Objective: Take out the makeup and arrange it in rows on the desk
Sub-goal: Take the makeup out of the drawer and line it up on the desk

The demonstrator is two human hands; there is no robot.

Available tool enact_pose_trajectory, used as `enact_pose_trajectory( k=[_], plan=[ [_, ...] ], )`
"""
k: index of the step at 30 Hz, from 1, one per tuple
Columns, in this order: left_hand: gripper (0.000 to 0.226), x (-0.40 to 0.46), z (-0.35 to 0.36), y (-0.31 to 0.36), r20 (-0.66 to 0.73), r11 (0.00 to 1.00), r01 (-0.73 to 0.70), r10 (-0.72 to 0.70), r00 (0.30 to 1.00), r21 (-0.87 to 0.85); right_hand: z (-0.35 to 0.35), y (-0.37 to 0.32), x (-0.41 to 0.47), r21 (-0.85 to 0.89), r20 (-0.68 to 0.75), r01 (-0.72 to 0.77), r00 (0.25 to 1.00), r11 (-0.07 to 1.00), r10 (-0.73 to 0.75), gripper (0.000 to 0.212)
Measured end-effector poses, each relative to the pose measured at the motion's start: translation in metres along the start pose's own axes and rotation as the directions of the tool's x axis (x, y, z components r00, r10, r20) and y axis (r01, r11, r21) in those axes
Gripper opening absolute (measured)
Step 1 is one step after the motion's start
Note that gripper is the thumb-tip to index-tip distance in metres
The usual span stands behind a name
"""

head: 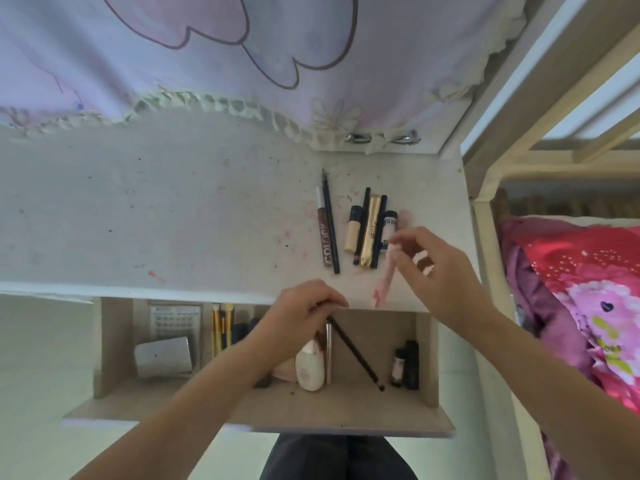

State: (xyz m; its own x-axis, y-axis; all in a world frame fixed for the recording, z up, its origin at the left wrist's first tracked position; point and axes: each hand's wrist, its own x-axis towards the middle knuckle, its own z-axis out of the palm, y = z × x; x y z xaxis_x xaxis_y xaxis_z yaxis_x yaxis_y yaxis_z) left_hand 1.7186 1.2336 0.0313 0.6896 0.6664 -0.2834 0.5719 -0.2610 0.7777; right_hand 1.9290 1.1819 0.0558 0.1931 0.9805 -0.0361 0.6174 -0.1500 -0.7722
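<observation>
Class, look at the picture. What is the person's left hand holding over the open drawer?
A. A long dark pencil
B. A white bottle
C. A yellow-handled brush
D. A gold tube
A: the left hand grips the upper end of a long dark pencil, which slants down into the drawer.

The pale, stained surface (173,216) carries a brown lip gloss tube (322,233) touching a black pencil (330,225). Just right of them lie a beige concealer tube (353,233), a gold tube (370,233) between two black sticks, and a small white bottle (389,230), side by side.
</observation>
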Motion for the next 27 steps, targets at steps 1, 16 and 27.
enact_pose_trajectory(
  k=[1,16,27],
  plan=[
    [0.022,0.002,-0.025,0.009,-0.048,0.999,0.011,-0.013,0.999,-0.035,-0.004,-0.008,0.018,0.011,-0.021,0.000,1.000,1.000,0.000,0.012],
    [0.020,0.171,-0.104,-0.032,-0.115,0.954,0.052,-0.018,0.993,0.296,0.051,0.000,0.132,-0.505,0.096,0.082,0.995,0.859,-0.038,0.026],
    [0.041,0.063,-0.031,-0.032,-0.400,0.986,0.002,0.065,0.914,0.166,0.033,0.021,-0.043,-0.165,0.189,0.031,0.982,0.986,0.001,0.013]
  ],
)
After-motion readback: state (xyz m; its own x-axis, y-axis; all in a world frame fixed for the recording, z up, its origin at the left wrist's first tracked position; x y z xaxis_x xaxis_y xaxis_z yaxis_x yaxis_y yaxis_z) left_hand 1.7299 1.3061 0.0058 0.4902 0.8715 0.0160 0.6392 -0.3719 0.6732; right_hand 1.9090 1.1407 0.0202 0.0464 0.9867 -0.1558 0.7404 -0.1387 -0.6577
